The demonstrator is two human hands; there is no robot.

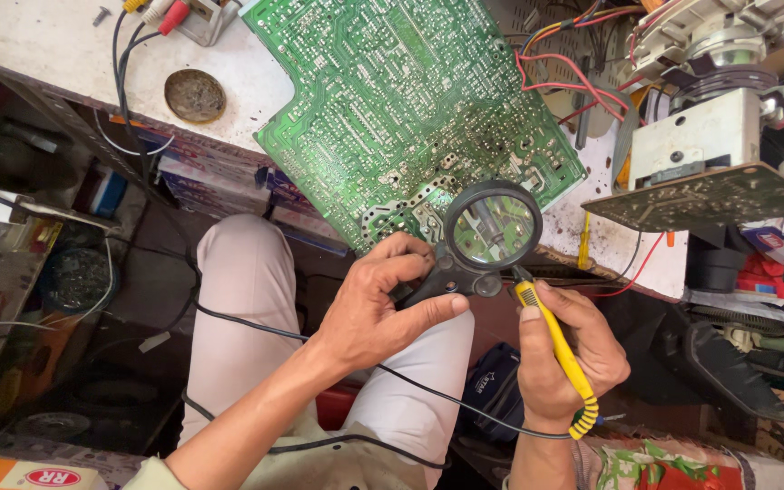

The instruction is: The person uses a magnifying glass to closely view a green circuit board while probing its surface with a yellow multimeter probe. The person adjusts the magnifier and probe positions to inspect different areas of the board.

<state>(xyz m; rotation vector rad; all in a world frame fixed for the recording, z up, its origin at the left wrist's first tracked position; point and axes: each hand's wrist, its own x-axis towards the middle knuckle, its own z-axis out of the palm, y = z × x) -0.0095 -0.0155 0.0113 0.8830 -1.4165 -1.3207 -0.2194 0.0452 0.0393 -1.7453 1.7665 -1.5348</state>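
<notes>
**Board inspection under magnifier, iron at joint**

Green circuit board [401, 100] solder-side up on table [38, 54], near edge overhanging. Left hand [378, 313] pinching black magnifying glass [490, 231] handle over board edge. Right hand [569, 349] closed around yellow soldering iron [555, 349], tip under lens. Contact with joint not discernible; rework judged ongoing, unfinished.

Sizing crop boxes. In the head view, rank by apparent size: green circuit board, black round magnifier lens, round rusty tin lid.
1. Green circuit board
2. Black round magnifier lens, held nearer the camera, so unsure
3. Round rusty tin lid
</notes>
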